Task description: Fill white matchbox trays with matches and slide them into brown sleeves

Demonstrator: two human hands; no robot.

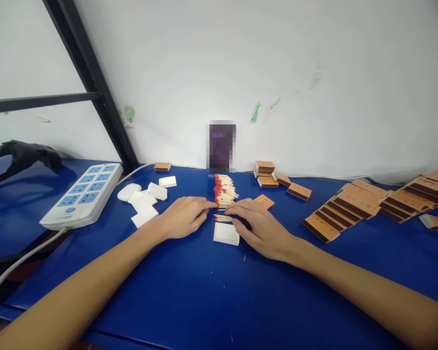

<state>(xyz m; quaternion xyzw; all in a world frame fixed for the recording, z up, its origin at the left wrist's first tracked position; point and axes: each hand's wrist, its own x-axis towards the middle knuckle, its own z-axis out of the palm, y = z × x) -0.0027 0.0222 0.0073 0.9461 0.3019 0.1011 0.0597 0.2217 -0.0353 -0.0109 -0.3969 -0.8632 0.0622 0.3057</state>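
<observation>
A pile of red-headed matches [224,188] lies in the middle of the blue table. A small separate row of matches [223,218] lies nearer me, just beyond a white matchbox tray [226,234]. My left hand [186,216] is on the left of the matches, its index finger stretched out to the head ends and its thumb apart. My right hand [261,226] comes from the right, fingertips at the stick ends, thumb spread away near the tray. Neither hand visibly grips a match. An orange matchbox sleeve [264,201] lies flat behind my right hand.
White paper pieces and trays [146,201] lie at left, near a white power strip [85,194] with a cable. Stacked matchboxes [264,174] stand by the wall. Overlapping rows of orange sleeves [350,204] spread across the right. A dark pixelated rectangle [222,146] stands against the wall.
</observation>
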